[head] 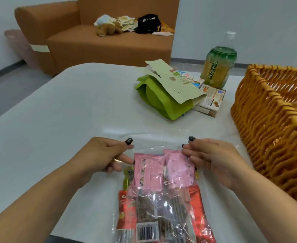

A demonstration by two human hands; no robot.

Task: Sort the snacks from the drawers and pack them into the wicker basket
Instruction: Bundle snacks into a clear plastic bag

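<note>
A clear plastic bag (pixel 157 142) lies on the white table (pixel 65 109) in front of me, filled with pink, red and dark snack packets (pixel 149 171). My left hand (pixel 107 155) pinches the bag's left edge near its top. My right hand (pixel 212 158) pinches the right edge at the same height. The wicker basket (pixel 270 123), woven in orange, stands at the table's right side, close to my right hand. Its inside is mostly out of view.
Green snack pouches (pixel 165 97), small snack boxes (pixel 212 99) and a green tea bottle (pixel 219 65) sit at the table's far right. Beyond the table is an orange sofa (pixel 91 41) with a plush toy, papers and a black bag on it.
</note>
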